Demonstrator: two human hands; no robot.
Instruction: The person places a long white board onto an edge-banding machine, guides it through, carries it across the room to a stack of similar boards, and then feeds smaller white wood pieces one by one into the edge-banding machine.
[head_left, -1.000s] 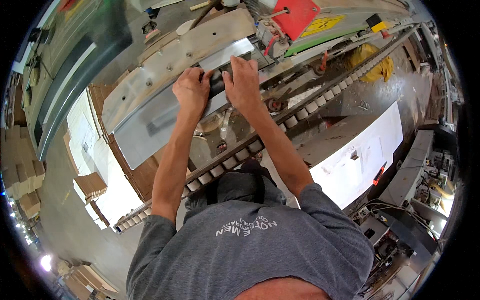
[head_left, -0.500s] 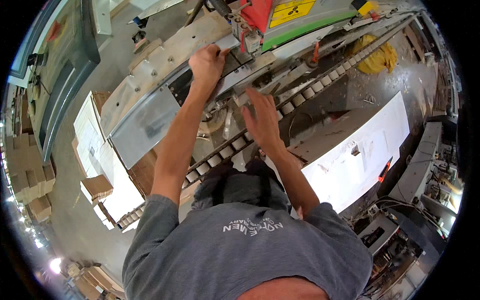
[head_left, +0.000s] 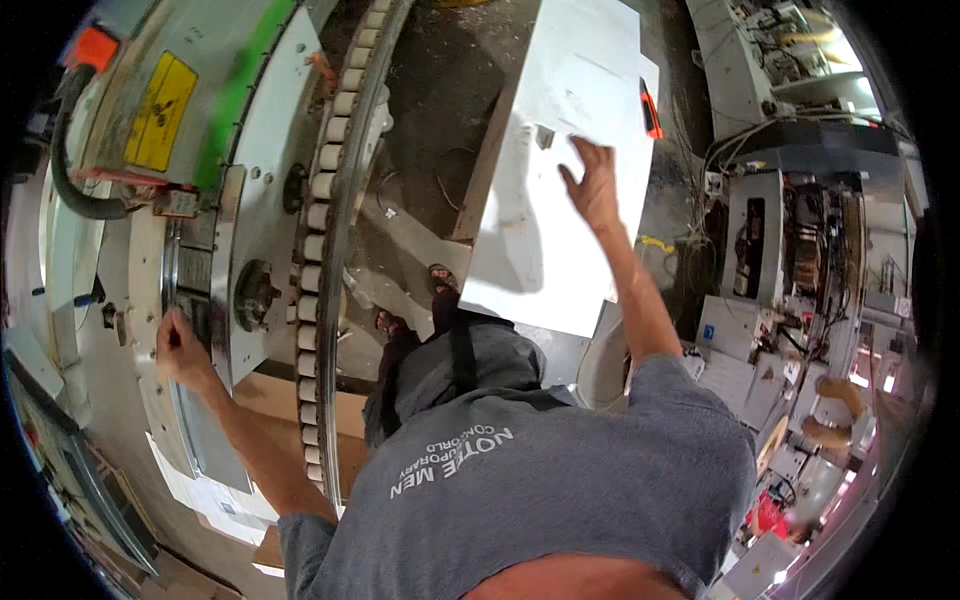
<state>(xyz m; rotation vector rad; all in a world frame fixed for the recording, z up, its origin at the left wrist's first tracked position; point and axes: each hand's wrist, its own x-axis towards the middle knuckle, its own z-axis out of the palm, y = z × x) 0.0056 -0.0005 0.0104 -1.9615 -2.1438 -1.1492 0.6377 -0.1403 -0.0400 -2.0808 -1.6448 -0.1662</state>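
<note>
My left hand (head_left: 183,348) is closed at the edge of the machine's metal bed, its fingers drawn together in a pinch. Whatever they may hold is too small to make out. On the other side, my right hand (head_left: 595,185) is held over a white panel (head_left: 500,265), thumb and fingers apart, with nothing in it. A small square hole (head_left: 544,137) in the panel lies just left of my right fingertips. Beyond that hand, an orange and black tool resembling a utility knife (head_left: 650,110) rests by the panel's right edge.
A roller track (head_left: 312,280) runs between my body and the machine (head_left: 215,110), which has a green stripe and a yellow warning label (head_left: 162,112). Grey machinery with loose cables (head_left: 745,240) stands to the right. Cardboard (head_left: 345,405) lies under the track at lower left.
My view and body have turned right, so the machine now sits at left. My right hand has moved from beside the track to over the white panel. My left hand remains at the machine.
</note>
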